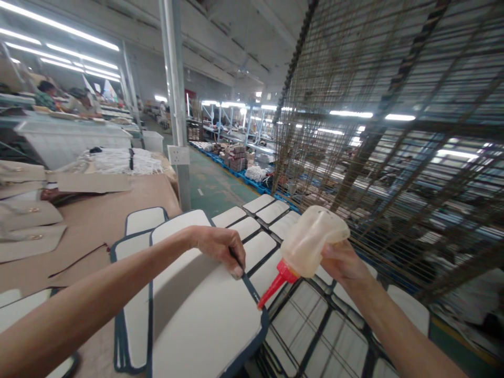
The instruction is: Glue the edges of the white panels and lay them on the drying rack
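Note:
My left hand (pixel 220 248) pinches the right edge of a large white panel (pixel 197 315) with a dark blue border and rounded corners. In my right hand (pixel 340 257) is a translucent squeeze bottle (pixel 309 239), tilted downward. Its red nozzle (pixel 273 289) points at the panel's dark border, with the tip at or just above it; I cannot tell if they touch. The bottle's wall is dented near my fingers. Beneath the held panel lie more white panels (pixel 134 304) with the same dark edging.
Rows of white panels (pixel 260 247) lie on a wire rack (pixel 311 315) to the right. More wire racks (pixel 354 105) slant up there. At left, a brown table (pixel 153 194) bears beige pieces (pixel 31 210) and white strips (pixel 126 160). A metal post (pixel 175 94) stands ahead; people work far left.

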`<state>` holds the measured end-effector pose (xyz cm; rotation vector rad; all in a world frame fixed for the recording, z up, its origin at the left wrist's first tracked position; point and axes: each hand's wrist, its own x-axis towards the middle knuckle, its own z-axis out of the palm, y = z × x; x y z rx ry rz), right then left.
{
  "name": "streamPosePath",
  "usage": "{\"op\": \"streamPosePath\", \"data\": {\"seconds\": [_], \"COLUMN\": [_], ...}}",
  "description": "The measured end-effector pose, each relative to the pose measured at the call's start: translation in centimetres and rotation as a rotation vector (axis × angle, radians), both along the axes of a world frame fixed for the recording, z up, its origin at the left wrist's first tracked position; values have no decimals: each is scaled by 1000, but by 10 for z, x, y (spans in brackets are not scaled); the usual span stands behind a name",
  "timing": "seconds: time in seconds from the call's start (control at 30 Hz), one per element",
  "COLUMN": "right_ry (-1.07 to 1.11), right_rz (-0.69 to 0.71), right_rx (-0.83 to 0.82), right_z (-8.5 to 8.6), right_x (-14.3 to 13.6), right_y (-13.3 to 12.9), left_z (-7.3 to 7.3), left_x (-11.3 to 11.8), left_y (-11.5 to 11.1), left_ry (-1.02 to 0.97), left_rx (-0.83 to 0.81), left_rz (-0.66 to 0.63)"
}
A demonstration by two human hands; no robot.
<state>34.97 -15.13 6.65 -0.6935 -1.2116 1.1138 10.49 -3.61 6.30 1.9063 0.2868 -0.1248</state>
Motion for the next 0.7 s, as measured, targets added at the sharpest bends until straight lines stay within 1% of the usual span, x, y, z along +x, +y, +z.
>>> {"op": "streamPosePath", "data": {"seconds": [0.17, 0.3, 0.53, 0.7], "right_ry": [5, -10, -48, -35], "right_rz": [-50, -135, -214, -279], "right_rx": [35, 62, 68, 85], "right_z": [0, -1, -2, -9], "right_x": [1, 2, 5, 9], "right_y": [-4, -10, -12, -17], "left_z": [0, 2, 6, 4], "left_x": [-4, -7, -11, -14], "left_y": [2, 3, 5, 7], "left_ry": [7, -1, -20, -38], "left_rx": [29, 86, 143, 146], "left_rz": [61, 60, 76, 122]}}
